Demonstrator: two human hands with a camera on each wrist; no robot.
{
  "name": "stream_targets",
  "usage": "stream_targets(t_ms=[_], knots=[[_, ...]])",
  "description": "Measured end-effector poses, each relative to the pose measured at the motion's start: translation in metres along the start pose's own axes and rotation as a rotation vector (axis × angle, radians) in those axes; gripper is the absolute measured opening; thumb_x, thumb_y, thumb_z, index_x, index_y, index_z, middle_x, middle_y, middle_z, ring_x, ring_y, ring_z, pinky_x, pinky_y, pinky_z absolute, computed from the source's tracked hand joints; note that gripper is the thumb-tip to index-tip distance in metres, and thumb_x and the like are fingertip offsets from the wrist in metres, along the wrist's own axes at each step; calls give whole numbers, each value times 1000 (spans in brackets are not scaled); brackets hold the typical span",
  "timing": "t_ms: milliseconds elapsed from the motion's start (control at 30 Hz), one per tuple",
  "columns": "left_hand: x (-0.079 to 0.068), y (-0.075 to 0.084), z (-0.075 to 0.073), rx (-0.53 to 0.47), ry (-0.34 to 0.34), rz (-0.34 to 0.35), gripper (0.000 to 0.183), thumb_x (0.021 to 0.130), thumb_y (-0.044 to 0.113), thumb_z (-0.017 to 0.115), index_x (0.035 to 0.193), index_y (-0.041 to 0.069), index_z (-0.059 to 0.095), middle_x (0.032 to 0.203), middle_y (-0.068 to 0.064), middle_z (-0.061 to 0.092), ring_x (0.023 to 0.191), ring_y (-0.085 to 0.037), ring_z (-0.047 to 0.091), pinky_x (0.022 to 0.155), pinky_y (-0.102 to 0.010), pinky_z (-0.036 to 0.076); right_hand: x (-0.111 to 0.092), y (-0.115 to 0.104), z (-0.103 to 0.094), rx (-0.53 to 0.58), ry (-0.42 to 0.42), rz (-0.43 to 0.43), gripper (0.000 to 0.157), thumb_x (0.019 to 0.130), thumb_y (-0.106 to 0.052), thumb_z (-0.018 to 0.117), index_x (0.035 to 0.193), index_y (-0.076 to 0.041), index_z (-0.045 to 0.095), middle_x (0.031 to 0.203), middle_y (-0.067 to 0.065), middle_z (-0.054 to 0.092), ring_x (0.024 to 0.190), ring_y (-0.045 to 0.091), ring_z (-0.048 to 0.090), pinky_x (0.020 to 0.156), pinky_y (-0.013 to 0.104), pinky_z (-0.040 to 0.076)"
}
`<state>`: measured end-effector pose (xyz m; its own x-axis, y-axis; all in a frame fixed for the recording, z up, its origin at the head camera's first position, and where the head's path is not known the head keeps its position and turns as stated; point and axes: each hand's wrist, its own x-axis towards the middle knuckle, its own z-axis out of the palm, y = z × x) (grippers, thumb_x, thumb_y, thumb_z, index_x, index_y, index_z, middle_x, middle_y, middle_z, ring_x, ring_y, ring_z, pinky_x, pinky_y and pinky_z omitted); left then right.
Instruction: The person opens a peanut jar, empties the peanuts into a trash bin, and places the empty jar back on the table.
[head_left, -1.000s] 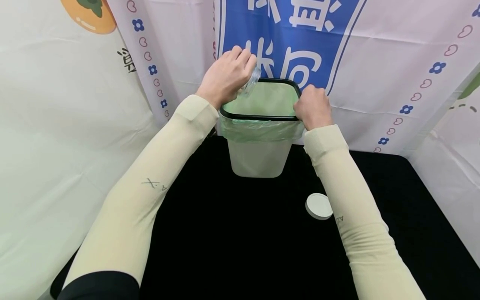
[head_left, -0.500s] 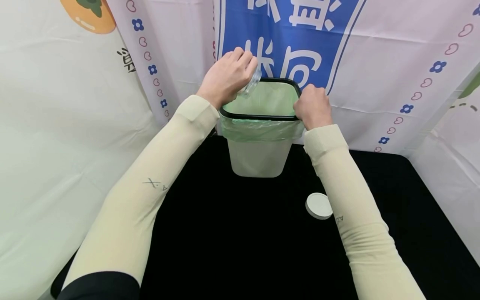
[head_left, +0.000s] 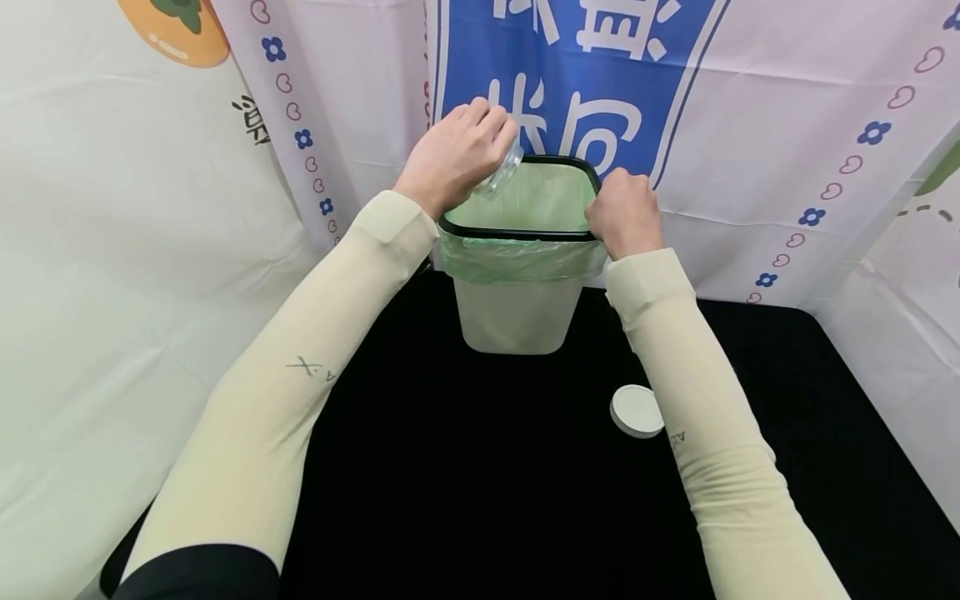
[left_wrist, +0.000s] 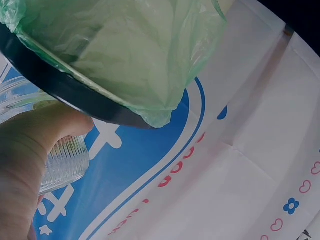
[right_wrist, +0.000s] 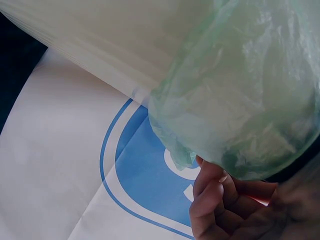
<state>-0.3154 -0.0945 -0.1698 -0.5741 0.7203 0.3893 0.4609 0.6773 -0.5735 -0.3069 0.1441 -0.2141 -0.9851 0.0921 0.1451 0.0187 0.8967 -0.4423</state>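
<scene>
A clear ribbed jar (left_wrist: 67, 167) is in my left hand (head_left: 459, 154), tilted over the left side of a trash bin (head_left: 517, 321). The fingers wrap round the jar and hide most of it in the head view; its mouth end (head_left: 501, 175) shows beside them. Some yellowish stuff shows faintly through the jar wall in the left wrist view. A black rim (head_left: 525, 236) tops the translucent bin, over a green bag (head_left: 525, 262). At the bin's right rim, my right hand (head_left: 626, 212) grips with curled fingers. The bin's bottom inside is hidden.
A round white lid (head_left: 636, 410) lies on the black tabletop (head_left: 480, 467), partly behind the right sleeve (head_left: 697, 392). Behind the bin hangs a white cloth with a blue printed panel (head_left: 562, 67). White cloth walls (head_left: 112, 208) stand at both sides.
My left hand has sunk very slightly and tipped the jar a little further. The right hand, bin and lid stay where they were.
</scene>
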Motion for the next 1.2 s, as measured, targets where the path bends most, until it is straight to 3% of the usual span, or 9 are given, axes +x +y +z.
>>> stream_targets(t_ms=[300, 667, 900, 1200], knots=[[1, 1, 1, 46, 10, 49, 41, 96, -16, 52, 137, -9, 52, 135, -25, 61, 123, -41, 59, 109, -45, 53, -1, 0, 0, 0, 9, 3, 22, 100, -12, 48, 104, 2, 64, 113, 26, 65, 94, 37, 61, 76, 48, 53], [4, 2, 1, 115, 71, 98, 29, 100, -15, 48, 127, -8, 56, 126, -23, 64, 117, -40, 62, 105, -44, 55, -1, 0, -1, -1, -1, 7, 23, 100, -11, 47, 105, 2, 65, 114, 26, 65, 96, 37, 61, 77, 48, 53], [2, 1, 1, 124, 60, 107, 30, 99, -15, 50, 128, -8, 56, 127, -23, 64, 118, -39, 62, 105, -44, 55, -2, -2, -1, -5, -7, 6, 25, 101, -12, 47, 108, 3, 65, 117, 28, 66, 97, 38, 62, 77, 49, 54], [4, 1, 2, 152, 96, 132, 27, 101, -15, 48, 125, -8, 57, 125, -22, 66, 114, -38, 63, 102, -43, 56, -1, -2, -2, -6, -12, 17, 28, 100, -12, 47, 112, 4, 65, 123, 30, 67, 101, 39, 63, 81, 51, 56]])
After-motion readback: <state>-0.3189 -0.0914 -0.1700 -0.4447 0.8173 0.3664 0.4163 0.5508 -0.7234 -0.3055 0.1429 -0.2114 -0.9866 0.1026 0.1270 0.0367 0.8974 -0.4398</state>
